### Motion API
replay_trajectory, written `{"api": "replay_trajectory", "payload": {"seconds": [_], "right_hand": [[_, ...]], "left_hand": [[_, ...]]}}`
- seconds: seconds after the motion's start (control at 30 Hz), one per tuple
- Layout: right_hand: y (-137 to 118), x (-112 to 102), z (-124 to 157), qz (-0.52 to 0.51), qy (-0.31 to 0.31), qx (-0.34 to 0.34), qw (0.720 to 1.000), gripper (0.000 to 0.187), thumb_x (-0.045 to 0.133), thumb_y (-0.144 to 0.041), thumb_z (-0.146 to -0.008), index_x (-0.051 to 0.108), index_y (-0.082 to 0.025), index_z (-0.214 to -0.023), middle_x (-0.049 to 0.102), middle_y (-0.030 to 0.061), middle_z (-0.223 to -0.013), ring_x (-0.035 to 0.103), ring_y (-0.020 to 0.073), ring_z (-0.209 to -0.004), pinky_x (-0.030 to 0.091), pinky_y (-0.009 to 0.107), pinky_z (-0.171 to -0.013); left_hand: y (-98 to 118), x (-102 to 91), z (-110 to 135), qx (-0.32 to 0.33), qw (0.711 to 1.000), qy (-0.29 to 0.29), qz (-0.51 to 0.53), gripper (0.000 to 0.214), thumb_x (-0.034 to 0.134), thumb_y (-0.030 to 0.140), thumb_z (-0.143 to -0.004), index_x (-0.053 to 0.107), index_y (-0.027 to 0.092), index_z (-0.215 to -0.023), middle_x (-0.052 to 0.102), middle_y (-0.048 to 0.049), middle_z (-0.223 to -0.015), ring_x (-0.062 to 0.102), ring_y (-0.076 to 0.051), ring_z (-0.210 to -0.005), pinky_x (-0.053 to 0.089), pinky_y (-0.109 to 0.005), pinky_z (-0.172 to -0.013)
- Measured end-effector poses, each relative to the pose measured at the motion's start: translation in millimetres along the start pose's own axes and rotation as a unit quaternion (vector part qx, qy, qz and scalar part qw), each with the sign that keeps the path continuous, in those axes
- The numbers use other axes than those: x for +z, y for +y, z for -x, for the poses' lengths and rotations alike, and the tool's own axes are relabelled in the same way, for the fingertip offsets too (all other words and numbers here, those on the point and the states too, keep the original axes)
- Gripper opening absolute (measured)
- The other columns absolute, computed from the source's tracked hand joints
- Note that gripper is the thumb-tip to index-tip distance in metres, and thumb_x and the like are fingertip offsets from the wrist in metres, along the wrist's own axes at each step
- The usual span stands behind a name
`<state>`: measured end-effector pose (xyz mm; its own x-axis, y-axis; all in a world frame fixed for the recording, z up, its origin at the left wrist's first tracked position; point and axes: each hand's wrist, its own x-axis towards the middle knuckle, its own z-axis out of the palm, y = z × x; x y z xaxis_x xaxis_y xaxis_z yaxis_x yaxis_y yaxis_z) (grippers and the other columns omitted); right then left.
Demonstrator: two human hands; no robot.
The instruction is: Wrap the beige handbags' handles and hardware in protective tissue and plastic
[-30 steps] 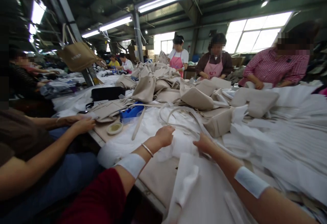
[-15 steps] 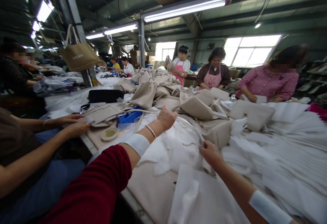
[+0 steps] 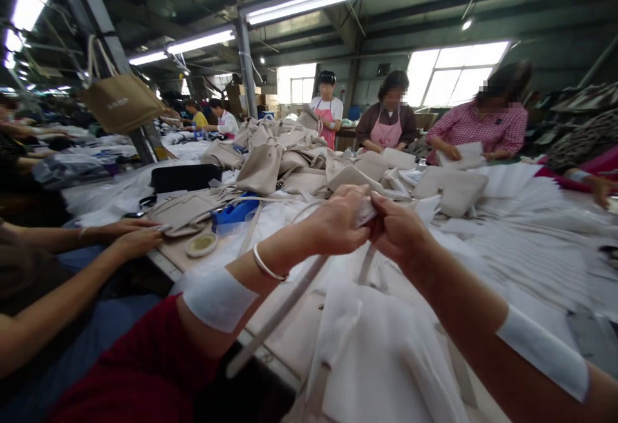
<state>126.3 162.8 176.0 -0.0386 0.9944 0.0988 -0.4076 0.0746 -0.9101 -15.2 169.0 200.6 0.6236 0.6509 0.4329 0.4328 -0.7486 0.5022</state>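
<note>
My left hand [image 3: 338, 225] and my right hand [image 3: 398, 230] are raised together above the table, both closed in a pinch on a piece of white wrapping cloth [image 3: 365, 212] between them. Two beige bag straps [image 3: 275, 317] hang down from under my hands toward the table edge. A white cloth bag [image 3: 386, 352] lies below my right forearm. A silver bangle is on my left wrist, and white bands wrap both forearms.
A heap of beige handbags [image 3: 270, 159] covers the table middle, with a blue tape dispenser [image 3: 232, 212] and a small round dish [image 3: 201, 243]. A stack of white pleated sheets [image 3: 531, 243] lies right. A neighbour's hands [image 3: 138, 237] rest at left. Several workers stand across the table.
Both my hands rose from the table and came together, lifting the white cloth with the straps. The view swung slightly right.
</note>
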Motion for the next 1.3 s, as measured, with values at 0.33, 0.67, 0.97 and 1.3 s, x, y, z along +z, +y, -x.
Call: {"api": "replay_trajectory", "payload": {"seconds": [0.33,0.67,0.97,1.3], "right_hand": [[-8,-27,7,-0.045,0.03,0.065,0.996,0.036,0.041,-0.045,-0.098,0.062,-0.018,-0.09,0.072,0.0072,-0.081,0.069,0.0182,-0.076,0.058,0.032,-0.072],[7,0,26,0.081,-0.007,0.039,0.996,0.026,0.062,-0.038,-0.088,0.069,-0.013,-0.091,0.075,0.0093,-0.082,0.069,0.0188,-0.062,0.056,0.03,-0.057],[12,-17,24,0.17,-0.006,0.032,0.985,0.042,0.075,-0.053,-0.072,0.07,-0.014,-0.084,0.07,0.0059,-0.076,0.062,0.0172,-0.068,0.05,0.028,-0.062],[-9,2,27,0.352,-0.013,-0.081,0.932,0.052,0.067,-0.066,-0.071,0.061,-0.016,-0.062,0.051,-0.0025,-0.051,0.041,0.0085,-0.047,0.03,0.022,-0.044]], "left_hand": [[-39,15.7,77,-0.236,0.788,-0.223,0.523,0.042,0.069,0.051,-0.08,0.063,0.011,-0.09,0.073,-0.0104,-0.07,0.07,-0.021,-0.062,0.052,-0.028,-0.057],[-23,23.3,64,-0.188,0.784,-0.222,0.548,0.037,0.069,0.047,-0.083,0.065,0.011,-0.09,0.073,-0.0111,-0.084,0.071,-0.02,-0.075,0.054,-0.033,-0.073],[-31,24.6,85,-0.224,0.887,-0.152,0.374,0.032,0.065,0.043,-0.082,0.072,0.012,-0.084,0.067,-0.003,-0.071,0.059,-0.013,-0.065,0.045,-0.024,-0.064],[-24,4.3,63,-0.21,0.935,-0.066,0.278,0.024,0.06,0.033,-0.084,0.073,0.013,-0.08,0.059,0.0013,-0.058,0.049,-0.009,-0.054,0.037,-0.021,-0.053]]}}
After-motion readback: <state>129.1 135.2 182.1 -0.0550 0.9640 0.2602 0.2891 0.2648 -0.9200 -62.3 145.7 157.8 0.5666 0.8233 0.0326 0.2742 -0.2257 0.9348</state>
